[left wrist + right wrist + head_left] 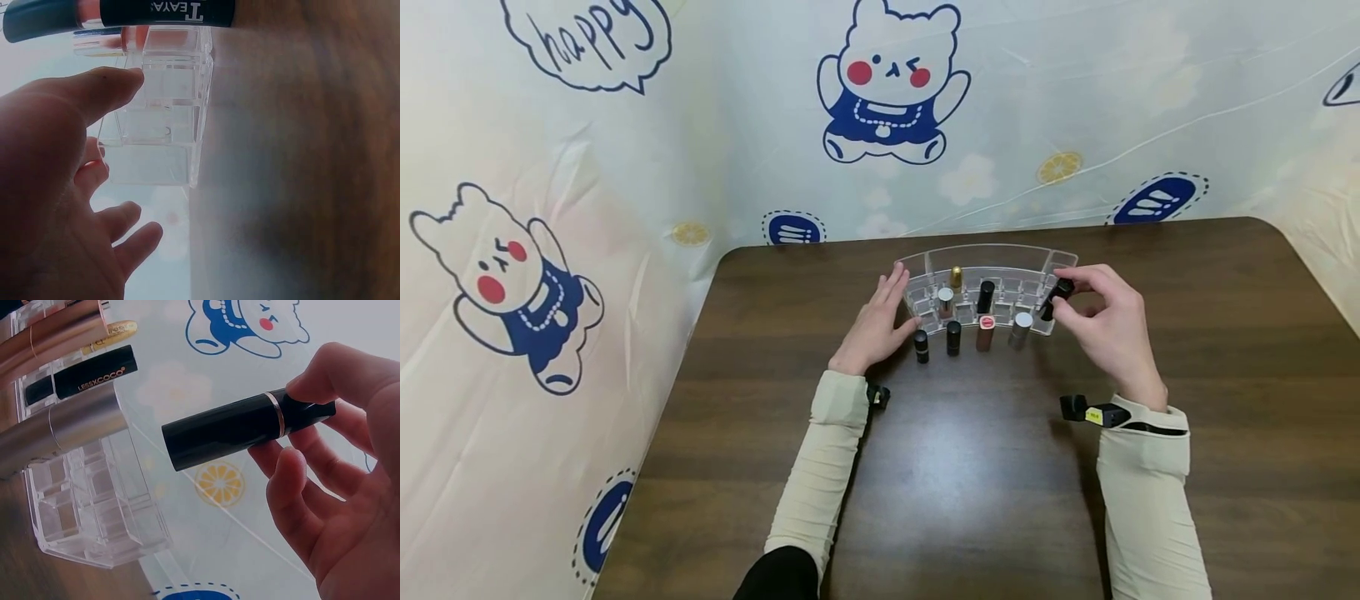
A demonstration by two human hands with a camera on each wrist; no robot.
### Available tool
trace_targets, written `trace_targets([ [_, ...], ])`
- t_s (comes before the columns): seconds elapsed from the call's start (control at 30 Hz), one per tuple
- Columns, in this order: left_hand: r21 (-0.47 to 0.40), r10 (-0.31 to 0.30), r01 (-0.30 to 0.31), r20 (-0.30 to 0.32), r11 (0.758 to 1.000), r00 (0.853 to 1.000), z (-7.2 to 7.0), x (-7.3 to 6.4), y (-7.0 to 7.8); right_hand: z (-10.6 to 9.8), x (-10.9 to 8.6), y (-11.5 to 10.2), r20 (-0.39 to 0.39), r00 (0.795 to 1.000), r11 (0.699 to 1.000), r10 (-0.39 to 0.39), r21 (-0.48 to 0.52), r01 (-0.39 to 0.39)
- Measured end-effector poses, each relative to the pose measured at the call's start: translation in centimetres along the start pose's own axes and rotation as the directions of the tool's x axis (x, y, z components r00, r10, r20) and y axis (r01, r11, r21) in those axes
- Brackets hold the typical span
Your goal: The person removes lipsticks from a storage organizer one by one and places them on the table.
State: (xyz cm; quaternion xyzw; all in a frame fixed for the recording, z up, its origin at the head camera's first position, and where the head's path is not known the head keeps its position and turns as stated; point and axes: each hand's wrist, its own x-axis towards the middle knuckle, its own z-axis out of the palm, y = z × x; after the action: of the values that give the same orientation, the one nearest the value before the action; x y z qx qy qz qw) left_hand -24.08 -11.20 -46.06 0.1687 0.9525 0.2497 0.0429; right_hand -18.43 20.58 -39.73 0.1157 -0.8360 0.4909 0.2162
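Observation:
My right hand [1108, 321] pinches a black lipstick tube [1057, 298] between thumb and fingertips, tilted over the right end of a clear acrylic lipstick organizer [1000, 260]. In the right wrist view a thin gold ring circles this black lipstick [219, 430]. My left hand [874, 323] is at the organizer's left end, fingers fairly straight, the thumb by its front side. Standing in the organizer are a gold tube [956, 277], a silver-capped tube [945, 302] and another black tube [986, 296].
Along the organizer's front stands a row of tubes: two black ones, the left one [921, 346] near my left thumb, a rose-brown one [985, 335] and a silver one [1020, 331]. A printed curtain [737, 150] hangs behind the dark wooden table [955, 483].

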Motion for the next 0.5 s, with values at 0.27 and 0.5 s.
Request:
trace_targets([
  [0.27, 0.004, -0.010, 0.010, 0.004, 1.000, 1.000, 0.0, -0.1, 0.1, -0.2, -0.1, 0.3, 0.033, 0.999, 0.999, 0.005, -0.041, -0.004],
  [0.5, -0.004, -0.007, 0.007, 0.005, 1.000, 1.000, 0.0, 0.0, 0.2, -1.2, -0.2, 0.6, 0.105, 0.994, 0.997, 0.024, -0.078, -0.016],
])
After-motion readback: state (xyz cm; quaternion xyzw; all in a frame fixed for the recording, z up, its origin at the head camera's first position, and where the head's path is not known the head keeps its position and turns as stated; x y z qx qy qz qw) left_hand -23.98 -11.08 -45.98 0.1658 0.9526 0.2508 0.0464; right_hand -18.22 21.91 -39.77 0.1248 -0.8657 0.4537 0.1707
